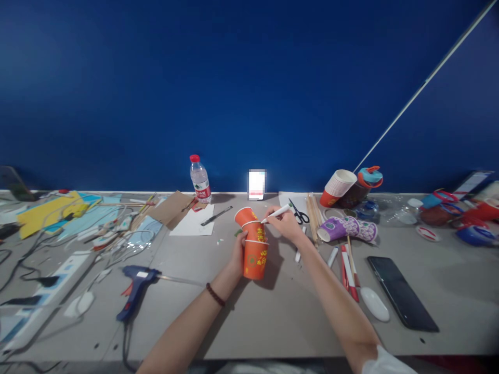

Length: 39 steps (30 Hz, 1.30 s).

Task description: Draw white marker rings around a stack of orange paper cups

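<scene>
My left hand (237,254) grips a stack of orange paper cups (254,253) with yellow print, held just above the grey table (273,311) near its middle. The stack leans away from me, with the top cup tilted to the left. My right hand (286,223) holds a white pen (276,213) like a pencil. Its tip touches the upper cup's side.
A blue glue gun (134,288) lies left of my forearm, with a power strip (50,285) and cables beyond. Scissors (299,213), wooden sticks (312,218), purple cups (345,228), a black phone (401,293) and a water bottle (200,179) are around. More cups (339,187) lie at the back right.
</scene>
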Available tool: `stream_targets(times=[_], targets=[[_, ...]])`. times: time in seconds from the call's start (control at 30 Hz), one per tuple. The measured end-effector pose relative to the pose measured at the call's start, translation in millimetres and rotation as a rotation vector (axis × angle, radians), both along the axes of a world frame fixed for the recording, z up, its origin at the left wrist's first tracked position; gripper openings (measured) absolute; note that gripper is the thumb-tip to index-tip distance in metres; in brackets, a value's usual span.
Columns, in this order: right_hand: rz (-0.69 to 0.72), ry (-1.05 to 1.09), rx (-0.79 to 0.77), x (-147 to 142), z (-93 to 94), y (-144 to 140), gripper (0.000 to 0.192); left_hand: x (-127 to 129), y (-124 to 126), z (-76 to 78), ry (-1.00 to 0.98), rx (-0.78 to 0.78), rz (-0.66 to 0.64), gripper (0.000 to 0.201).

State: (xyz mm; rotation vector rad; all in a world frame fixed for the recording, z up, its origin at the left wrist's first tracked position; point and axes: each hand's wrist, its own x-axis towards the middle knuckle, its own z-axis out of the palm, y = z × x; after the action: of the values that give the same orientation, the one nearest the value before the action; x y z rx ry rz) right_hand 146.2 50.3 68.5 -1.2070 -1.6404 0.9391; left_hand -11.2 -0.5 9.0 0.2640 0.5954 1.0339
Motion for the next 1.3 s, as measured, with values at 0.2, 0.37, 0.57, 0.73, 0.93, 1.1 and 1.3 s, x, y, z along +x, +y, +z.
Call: stream_targets(times=[0.2,0.37,0.57,0.73,0.93,1.1,1.3], targets=[[-0.002,0.012,-0.007,-0.2,0.4,-0.1,0.01,0.0,0.2,0.1,0.022,-0.008,0.001,0.036],[-0.01,-0.005,0.017,-0.6,0.5,-0.5,0.011,-0.1,0.4,-3.0,0.02,-0.017,0.008,0.035],[-0.018,0.024,0.004,-0.1,-2.5,0.8,0.009,-0.6,0.5,1.3,0.028,-0.008,0.007,0.037],[-0.003,0.182,-0.077,0.8,-5.3,2.9,0.007,-2.0,0.8,5.3,0.04,-0.046,-0.054,0.04],[0.007,0.207,-0.091,1.1,-6.9,4.0,0.007,-1.5,2.3,-1.6,0.068,-0.039,-0.001,0.038],[-0.005,0.2,-0.065,0.0,-5.7,3.0,0.008,0.1,1.1,4.7,0.003,-0.03,0.007,0.036],[0.02,0.151,-0.045,-4.0,3.6,-2.7,0.01,2.4,-0.2,9.6,0.025,-0.013,0.046,0.033]])
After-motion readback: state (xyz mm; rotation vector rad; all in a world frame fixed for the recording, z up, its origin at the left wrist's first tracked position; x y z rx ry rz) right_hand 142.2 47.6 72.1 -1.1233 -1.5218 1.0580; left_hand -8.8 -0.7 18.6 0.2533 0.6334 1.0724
